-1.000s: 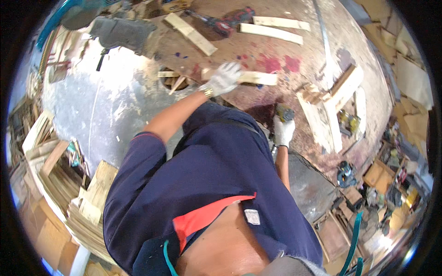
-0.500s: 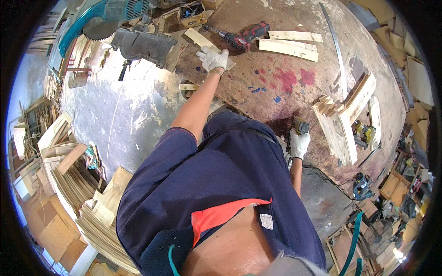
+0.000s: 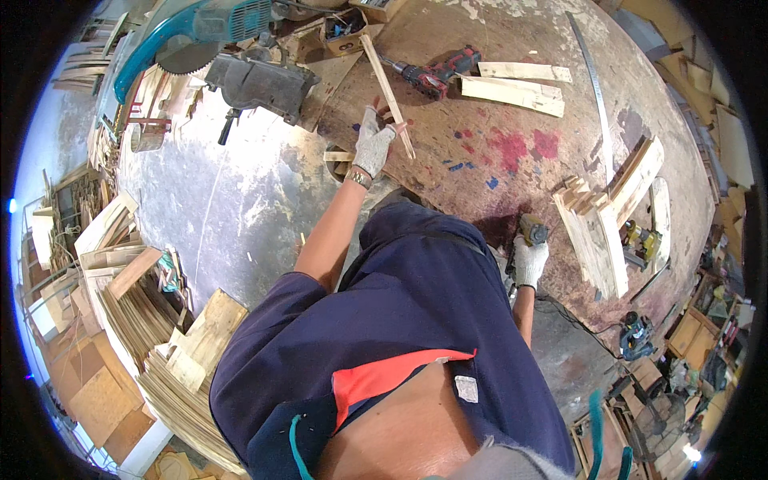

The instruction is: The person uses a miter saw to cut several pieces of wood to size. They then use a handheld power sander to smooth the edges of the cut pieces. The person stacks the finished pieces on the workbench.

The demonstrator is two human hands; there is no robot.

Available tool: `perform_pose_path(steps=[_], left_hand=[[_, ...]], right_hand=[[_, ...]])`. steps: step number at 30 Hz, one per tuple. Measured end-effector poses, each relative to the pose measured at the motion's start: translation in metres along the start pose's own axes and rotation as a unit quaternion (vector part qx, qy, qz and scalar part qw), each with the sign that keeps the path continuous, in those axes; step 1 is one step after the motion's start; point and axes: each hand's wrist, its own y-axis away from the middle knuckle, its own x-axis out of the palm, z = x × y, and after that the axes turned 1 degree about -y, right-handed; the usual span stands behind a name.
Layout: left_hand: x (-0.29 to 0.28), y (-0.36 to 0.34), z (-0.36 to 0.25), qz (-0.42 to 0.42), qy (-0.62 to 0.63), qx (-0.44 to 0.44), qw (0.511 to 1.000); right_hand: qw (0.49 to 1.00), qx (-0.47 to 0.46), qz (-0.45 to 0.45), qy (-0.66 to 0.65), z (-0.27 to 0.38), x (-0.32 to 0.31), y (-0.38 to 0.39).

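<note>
My left hand [image 3: 373, 148], in a white glove with bare fingertips, holds a narrow wooden slat [image 3: 382, 80] over the workbench [image 3: 448, 188]. The slat is turned so a thin side shows, its far end pointing toward a box of small parts. Close to my body at the right, my gloved right hand [image 3: 528, 262] is closed round a dark power tool with a yellowish round end [image 3: 533, 230]; my hand covers most of it, so its exact kind is unclear. A red and black cordless drill [image 3: 436, 76] lies just beyond the slat.
Pale wooden slats [image 3: 516, 92] lie beside the drill. A long metal ruler [image 3: 594, 96] and stacked wood pieces [image 3: 592, 232] are at the right, near a yellow tool [image 3: 640, 240]. A teal saw [image 3: 188, 36] with a toothed blade and a dark vise [image 3: 264, 84] stand far left.
My left hand has lifted the slat from lying flat and tipped it onto its edge, drawing back slightly toward me. My right hand keeps its grip on the power tool.
</note>
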Motion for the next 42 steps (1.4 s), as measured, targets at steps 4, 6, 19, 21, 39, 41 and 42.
perform_pose_path(steps=[4,6,19,21,39,41,42], left_hand=[[0.011,0.003,0.009,0.084,-0.032,0.074,0.993],[0.013,0.008,0.012,0.129,-0.186,0.107,0.968],[0.052,0.019,0.004,0.367,-0.024,-0.081,0.926],[0.052,0.014,0.005,0.346,-0.017,-0.071,0.935],[0.032,0.026,0.032,0.162,0.191,-0.127,0.960],[0.037,0.030,0.031,0.131,0.199,-0.115,0.964],[0.039,0.031,0.032,0.112,0.218,-0.113,0.963]], right_hand=[[1.000,-0.004,0.016,-0.018,0.000,0.000,-0.001],[1.000,-0.009,-0.003,-0.002,0.005,-0.003,0.002],[0.999,0.010,-0.013,0.032,0.013,-0.001,0.002],[1.000,0.007,-0.012,0.006,0.004,0.002,0.001],[0.999,0.007,-0.004,0.031,0.001,0.002,-0.003],[0.999,0.035,0.012,0.029,0.000,0.000,-0.005],[0.999,0.027,0.009,0.026,-0.001,0.000,-0.005]])
